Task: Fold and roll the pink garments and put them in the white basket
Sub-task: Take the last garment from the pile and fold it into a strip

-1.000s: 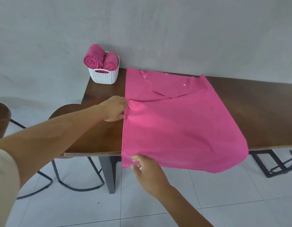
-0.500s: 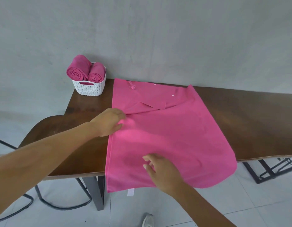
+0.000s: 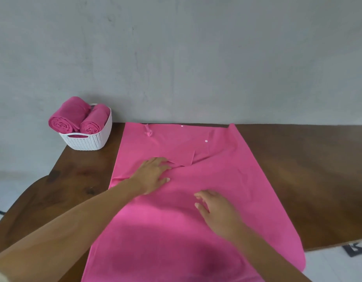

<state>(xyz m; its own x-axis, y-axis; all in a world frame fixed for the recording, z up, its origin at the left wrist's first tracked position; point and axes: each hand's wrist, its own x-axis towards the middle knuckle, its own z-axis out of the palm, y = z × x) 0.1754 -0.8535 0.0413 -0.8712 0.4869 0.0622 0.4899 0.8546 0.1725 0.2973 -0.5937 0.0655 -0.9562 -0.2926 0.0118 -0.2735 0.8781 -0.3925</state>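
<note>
Fabric first: the pink garment (image 3: 216, 190) lies spread on the tabletop (image 3: 298, 180), just right of the white basket (image 3: 88, 141), and its hem hangs over the tabletop edge farthest from the basket. Your left hand (image 3: 153, 176) rests flat on it, fingers straight, gripping nothing. Your right hand (image 3: 216, 210), farther from the basket, is loose-fingered and holds nothing; blur hides whether it touches the cloth. Two pink rolls (image 3: 62, 121) already crowd the basket. I judge the overhang the main risk: lift both palms and its weight may drag the cloth off. Smoothing across the folded flap could also skew it. The frame cuts off the hem's end, and whatever is folded underneath is hidden.
</note>
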